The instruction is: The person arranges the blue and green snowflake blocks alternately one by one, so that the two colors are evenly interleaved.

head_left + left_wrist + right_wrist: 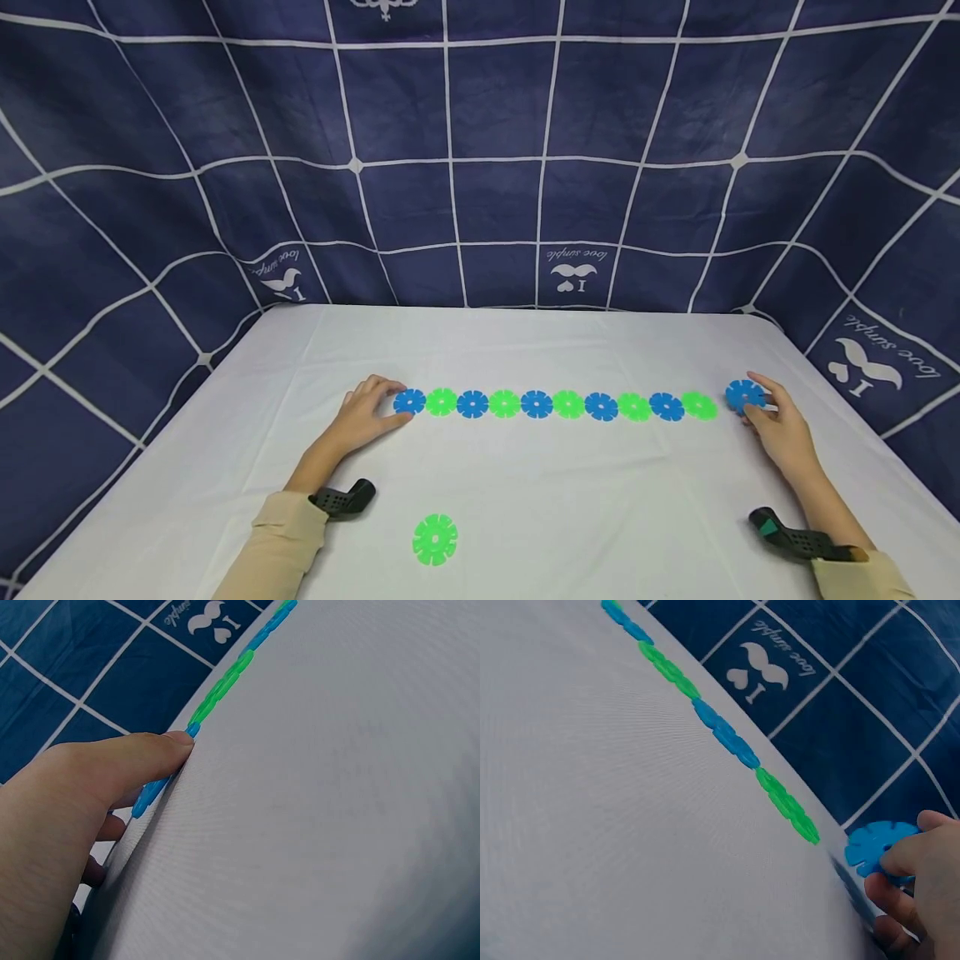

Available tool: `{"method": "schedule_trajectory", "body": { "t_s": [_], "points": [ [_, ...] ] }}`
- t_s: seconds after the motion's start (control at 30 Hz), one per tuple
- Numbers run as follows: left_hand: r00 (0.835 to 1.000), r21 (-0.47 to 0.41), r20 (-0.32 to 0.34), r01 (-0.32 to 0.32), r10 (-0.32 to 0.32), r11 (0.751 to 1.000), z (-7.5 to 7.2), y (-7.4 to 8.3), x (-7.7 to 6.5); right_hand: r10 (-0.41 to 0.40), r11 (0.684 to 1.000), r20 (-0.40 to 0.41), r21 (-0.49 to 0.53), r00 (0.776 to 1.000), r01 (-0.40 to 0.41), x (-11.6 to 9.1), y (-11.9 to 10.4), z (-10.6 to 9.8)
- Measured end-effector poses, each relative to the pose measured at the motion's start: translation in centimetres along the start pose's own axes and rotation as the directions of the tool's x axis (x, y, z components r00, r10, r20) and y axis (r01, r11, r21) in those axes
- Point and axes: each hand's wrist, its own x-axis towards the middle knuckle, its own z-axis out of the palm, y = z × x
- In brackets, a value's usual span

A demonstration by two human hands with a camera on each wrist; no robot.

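A row of flat, notched snowflake discs, blue and green in turn, runs across the white table. My left hand point(363, 417) grips the blue snowflake disc point(409, 402) at the row's left end, thumb at the near edge and a finger at the far edge. Beside it lies a green disc point(441, 402). Off the right end, my right hand point(783, 433) pinches another blue snowflake disc point(871, 846) between thumb and fingers. In the right wrist view a shadow lies beneath that disc. A small gap separates it from the last green disc point(701, 406).
A single green disc point(435, 539) lies near the front of the table, left of the middle. White cloth point(570, 500) covers the table. Behind and at both sides hangs a dark blue curtain point(495, 200) with white grid lines.
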Motion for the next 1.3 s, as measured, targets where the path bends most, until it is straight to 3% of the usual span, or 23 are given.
{"method": "schedule_trajectory", "body": {
  "t_s": [0.2,0.37,0.63,1.1,1.3],
  "points": [
    [1.0,0.0,-0.008,0.009,-0.009,1.0,0.0,-0.2,-0.2,-0.038,0.985,-0.034,-0.169,0.999,0.032,0.0,0.1,0.5],
    [1.0,-0.011,-0.006,0.006,-0.006,1.0,0.1,-0.2,-0.3,-0.076,0.975,-0.039,-0.213,0.996,0.066,-0.2,0.3,0.6],
    [1.0,-0.006,-0.007,-0.001,0.001,1.0,0.1,-0.1,-0.3,-0.104,0.974,-0.032,-0.205,0.994,0.095,-0.5,0.4,0.9],
    [1.0,-0.011,-0.005,-0.004,0.004,1.0,0.1,0.2,-0.1,-0.084,0.976,0.013,-0.202,0.996,0.085,-0.8,0.6,1.0],
    [1.0,-0.01,-0.003,0.002,-0.002,1.0,0.1,0.1,0.0,-0.124,0.975,0.015,-0.184,0.992,0.125,-0.5,0.6,1.0]
  ]
}}
